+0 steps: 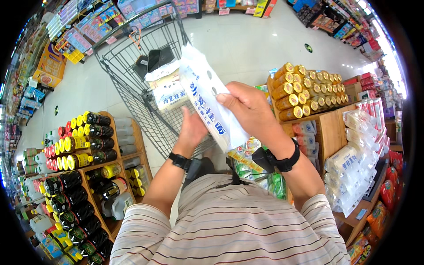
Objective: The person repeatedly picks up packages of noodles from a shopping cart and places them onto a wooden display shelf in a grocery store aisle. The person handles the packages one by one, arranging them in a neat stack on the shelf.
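My right hand (250,106) grips the near edge of a white plastic pack of dried noodles (207,106), tilted in front of me over a wire shopping cart (129,79). Just left of the pack's lower part is my left hand (192,127), thumb raised and fingers partly hidden by the pack; whether it touches the pack is unclear. In the cart, beyond my left hand, lies a similar noodle pack (169,92). A dark phone-like object (160,58) sits at that pack's far end.
Shelves of dark sauce bottles (101,132) stand at left. At right, gold-lidded jars (291,89) are stacked on a wooden shelf (334,126), with more noodle packs (351,165) beside it. The tiled floor (238,43) stretches beyond the cart.
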`<state>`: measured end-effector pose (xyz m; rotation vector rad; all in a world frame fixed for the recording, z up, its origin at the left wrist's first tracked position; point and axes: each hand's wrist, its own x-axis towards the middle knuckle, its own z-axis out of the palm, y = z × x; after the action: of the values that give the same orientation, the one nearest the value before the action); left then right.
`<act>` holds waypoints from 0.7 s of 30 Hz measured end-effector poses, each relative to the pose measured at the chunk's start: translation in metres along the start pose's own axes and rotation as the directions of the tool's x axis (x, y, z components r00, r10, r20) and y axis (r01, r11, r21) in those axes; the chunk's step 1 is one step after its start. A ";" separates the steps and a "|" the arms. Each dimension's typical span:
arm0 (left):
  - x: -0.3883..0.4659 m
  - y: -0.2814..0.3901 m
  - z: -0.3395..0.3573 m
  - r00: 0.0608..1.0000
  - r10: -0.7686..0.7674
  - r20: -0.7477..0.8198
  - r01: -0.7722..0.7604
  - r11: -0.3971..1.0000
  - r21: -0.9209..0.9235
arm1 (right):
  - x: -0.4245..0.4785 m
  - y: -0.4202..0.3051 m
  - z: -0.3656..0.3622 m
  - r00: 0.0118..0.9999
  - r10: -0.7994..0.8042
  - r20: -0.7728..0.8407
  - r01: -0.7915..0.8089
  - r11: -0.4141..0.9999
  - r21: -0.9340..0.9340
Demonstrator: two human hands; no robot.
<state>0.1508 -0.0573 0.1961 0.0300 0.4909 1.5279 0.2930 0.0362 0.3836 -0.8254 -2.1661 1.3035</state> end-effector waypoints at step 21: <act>-0.060 -0.127 0.124 0.914 -0.289 0.283 0.245 0.952 0.182 | -0.259 0.047 -0.117 0.737 0.441 -0.512 -0.193 0.863 0.466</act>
<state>0.3129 -0.0879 0.2854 0.2974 0.3375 1.1886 0.5647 -0.0573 0.3683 -1.2809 -1.2384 1.3227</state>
